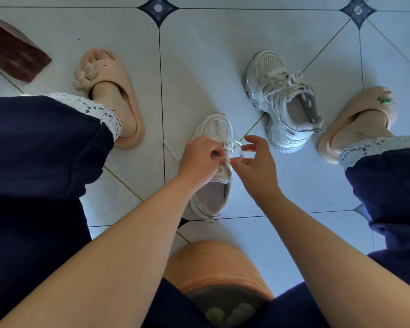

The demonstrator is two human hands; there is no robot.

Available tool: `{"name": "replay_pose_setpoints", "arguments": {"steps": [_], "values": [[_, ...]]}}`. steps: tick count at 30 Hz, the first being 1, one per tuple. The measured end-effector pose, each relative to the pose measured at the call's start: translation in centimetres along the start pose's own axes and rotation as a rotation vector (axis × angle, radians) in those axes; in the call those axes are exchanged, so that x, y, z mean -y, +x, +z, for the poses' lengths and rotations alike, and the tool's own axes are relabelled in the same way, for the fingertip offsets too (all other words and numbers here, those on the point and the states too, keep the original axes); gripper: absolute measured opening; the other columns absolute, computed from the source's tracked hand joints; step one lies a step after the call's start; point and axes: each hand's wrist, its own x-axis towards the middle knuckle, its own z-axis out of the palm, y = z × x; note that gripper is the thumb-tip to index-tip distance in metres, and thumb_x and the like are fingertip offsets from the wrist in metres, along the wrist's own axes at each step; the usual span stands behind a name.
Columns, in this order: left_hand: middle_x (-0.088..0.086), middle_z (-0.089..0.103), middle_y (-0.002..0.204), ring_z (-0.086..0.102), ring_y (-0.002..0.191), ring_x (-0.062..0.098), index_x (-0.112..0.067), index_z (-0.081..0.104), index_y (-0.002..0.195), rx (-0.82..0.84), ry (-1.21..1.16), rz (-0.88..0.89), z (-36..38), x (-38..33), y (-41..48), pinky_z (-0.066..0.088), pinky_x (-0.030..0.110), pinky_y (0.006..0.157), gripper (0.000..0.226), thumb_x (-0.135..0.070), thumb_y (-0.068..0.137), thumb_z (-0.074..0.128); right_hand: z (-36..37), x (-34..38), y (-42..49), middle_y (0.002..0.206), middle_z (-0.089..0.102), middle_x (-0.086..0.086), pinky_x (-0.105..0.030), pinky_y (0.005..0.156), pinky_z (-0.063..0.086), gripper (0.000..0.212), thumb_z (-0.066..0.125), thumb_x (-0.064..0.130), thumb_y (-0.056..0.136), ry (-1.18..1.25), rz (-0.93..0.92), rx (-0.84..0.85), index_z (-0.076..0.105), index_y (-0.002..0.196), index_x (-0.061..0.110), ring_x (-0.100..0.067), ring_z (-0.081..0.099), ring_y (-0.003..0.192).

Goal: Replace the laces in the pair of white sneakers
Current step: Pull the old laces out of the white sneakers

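near sneaker (pixel 217 129) on floor | left hand (pixel 200 159) grip pinched tight on its lace (pixel 228 149) | right hand (pixel 256 162) grip spread loose beside the lace loop | second sneaker (pixel 284 102) beyond-right of near sneaker, laced

2 white sneakers, well apart. The near sneaker (pixel 217 129) stands upright at centre, mesh toe pointing far, its pale lining open toward the near side. Its cream lace (pixel 239 147) crosses the lower eyelets only, partly hidden, with a loop standing out on the right and 1 loose end (pixel 169 147) trailing away to the left. The second sneaker (pixel 284 102) lies farther off to the right, tipped onto its side, toe far-left, chunky sole facing near. It is fully laced, its lace tied in a bow (pixel 291 78) over the tongue.
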Motion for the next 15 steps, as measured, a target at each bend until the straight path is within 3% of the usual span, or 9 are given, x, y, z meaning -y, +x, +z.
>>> {"name": "replay_pose_setpoints", "arguments": {"steps": [4,8,10,12,13,15], "values": [[-0.009,0.056,0.072,0.054,0.073,0.012,-0.021,0.057,0.065,-0.018,-0.477,-0.319,-0.5,-0.2,0.2,0.049,0.029,0.076,0.024,-0.004,0.078,0.066,0.1,-0.4,-0.3,0.11,0.05,0.002,-0.006,0.061,0.041,0.059,0.07,0.013,0.077,0.03,0.112,0.058,0.04,0.128,0.018,0.002,0.054,0.071],[-0.003,0.057,0.072,0.055,0.069,0.014,-0.019,0.057,0.068,0.027,-0.707,-0.417,-0.8,0.0,0.2,0.05,0.026,0.066,0.025,0.001,0.081,0.062,0.3,-0.4,-0.5,0.107,0.051,0.005,-0.008,0.061,0.04,0.061,0.072,0.022,0.076,-0.02,0.093,0.106,0.041,0.128,0.021,0.003,0.056,0.072],[-0.003,0.055,0.072,0.054,0.069,0.013,-0.02,0.055,0.069,0.032,-0.65,-0.391,-0.9,0.2,0.3,0.049,0.025,0.065,0.025,-0.001,0.083,0.061,0.5,-0.4,-0.6,0.105,0.054,0.004,-0.01,0.063,0.039,0.054,0.071,0.022,0.076,-0.094,0.058,0.102,0.045,0.123,0.021,0.004,0.056,0.071],[-0.007,0.052,0.071,0.05,0.068,0.009,-0.022,0.052,0.069,0.021,-0.376,-0.272,-1.2,0.2,0.6,0.044,0.017,0.068,0.023,-0.006,0.084,0.06,0.5,-0.2,-0.3,0.103,0.057,0.004,-0.009,0.064,0.037,0.039,0.068,0.023,0.078,-0.161,0.028,0.11,0.053,0.113,0.024,0.005,0.055,0.071],[-0.01,0.051,0.07,0.047,0.066,0.006,-0.022,0.051,0.07,0.017,-0.235,-0.203,-1.4,0.0,0.7,0.038,0.008,0.063,0.021,-0.009,0.084,0.06,0.5,-0.1,-0.1,0.101,0.059,0.005,-0.009,0.065,0.036,0.029,0.066,0.026,0.079,-0.197,0.012,0.134,0.057,0.107,0.027,0.004,0.055,0.072],[-0.012,0.049,0.07,0.046,0.066,0.005,-0.019,0.052,0.074,0.015,-0.117,-0.118,-1.5,-0.2,0.7,0.034,0.003,0.056,0.016,-0.01,0.084,0.059,0.4,0.1,0.3,0.091,0.06,0.011,-0.009,0.065,0.034,0.013,0.064,0.034,0.081,-0.237,-0.013,0.179,0.06,0.094,0.032,0.001,0.055,0.076]]}}
